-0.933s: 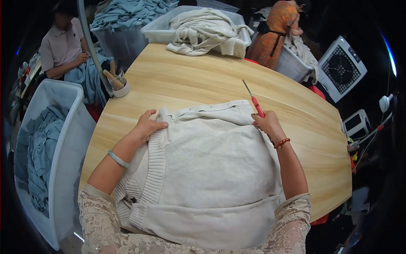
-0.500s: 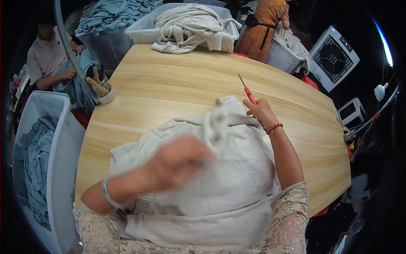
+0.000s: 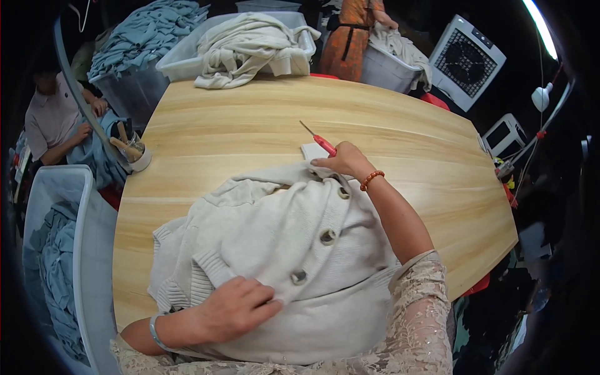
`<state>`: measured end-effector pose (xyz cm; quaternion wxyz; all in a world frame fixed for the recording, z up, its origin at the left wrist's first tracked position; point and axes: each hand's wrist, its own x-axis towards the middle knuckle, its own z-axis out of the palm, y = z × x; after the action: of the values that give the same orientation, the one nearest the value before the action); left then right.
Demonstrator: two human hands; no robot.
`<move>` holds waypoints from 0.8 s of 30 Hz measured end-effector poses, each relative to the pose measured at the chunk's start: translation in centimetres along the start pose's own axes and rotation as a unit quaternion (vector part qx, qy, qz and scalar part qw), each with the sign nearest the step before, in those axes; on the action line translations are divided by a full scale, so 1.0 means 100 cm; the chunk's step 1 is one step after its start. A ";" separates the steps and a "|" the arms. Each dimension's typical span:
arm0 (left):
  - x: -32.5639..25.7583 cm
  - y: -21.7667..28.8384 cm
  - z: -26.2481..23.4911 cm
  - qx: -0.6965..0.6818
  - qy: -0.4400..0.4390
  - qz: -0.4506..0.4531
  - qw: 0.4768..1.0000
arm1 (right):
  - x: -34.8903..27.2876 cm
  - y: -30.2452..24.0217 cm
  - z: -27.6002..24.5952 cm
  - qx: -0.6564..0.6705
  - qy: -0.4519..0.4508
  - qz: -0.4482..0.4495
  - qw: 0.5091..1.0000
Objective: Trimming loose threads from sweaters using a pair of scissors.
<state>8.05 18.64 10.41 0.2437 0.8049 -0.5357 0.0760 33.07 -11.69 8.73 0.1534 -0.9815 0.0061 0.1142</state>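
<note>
The left hand (image 3: 234, 307) lies flat on the cream cardigan (image 3: 281, 262), fingers spread, gripping nothing. The right hand (image 3: 342, 164) pinches its top edge, holding a red tool (image 3: 320, 140). The cardigan lies bunched on the wooden table (image 3: 400, 125), 3 buttons showing

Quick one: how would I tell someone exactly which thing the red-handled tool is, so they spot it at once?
Start at the wooden table and find the cream cardigan spread on its near side. At the cardigan's far edge sits the right hand; the red-handled tool pokes out past it, thin metal tip pointing away. Nothing else on the table is red.
</note>
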 end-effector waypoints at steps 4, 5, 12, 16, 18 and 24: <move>-0.014 0.015 -0.002 0.035 0.040 -0.054 0.997 | -0.021 0.009 0.024 0.045 0.040 -0.060 0.996; -0.016 0.018 0.002 0.046 0.046 -0.036 0.997 | -0.023 0.007 0.033 0.033 0.013 -0.039 0.999; -0.028 0.014 -0.011 0.207 0.106 -0.075 0.970 | -0.055 0.065 0.002 0.123 0.186 0.046 0.974; -0.051 0.011 -0.039 0.202 0.227 -0.167 0.938 | -0.173 0.095 -0.066 0.201 0.249 -0.065 0.945; -0.058 0.021 -0.032 0.099 0.197 -0.196 0.955 | -0.240 0.116 -0.058 0.150 0.238 -0.031 0.959; -0.084 0.037 0.010 -0.009 0.043 -0.206 0.978 | -0.377 0.159 0.044 -0.202 0.259 0.127 0.936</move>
<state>1.09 24.01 7.47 0.2841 0.8918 -0.3480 0.0543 -5.35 -26.39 8.39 -0.0710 -0.9784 0.1472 -0.1270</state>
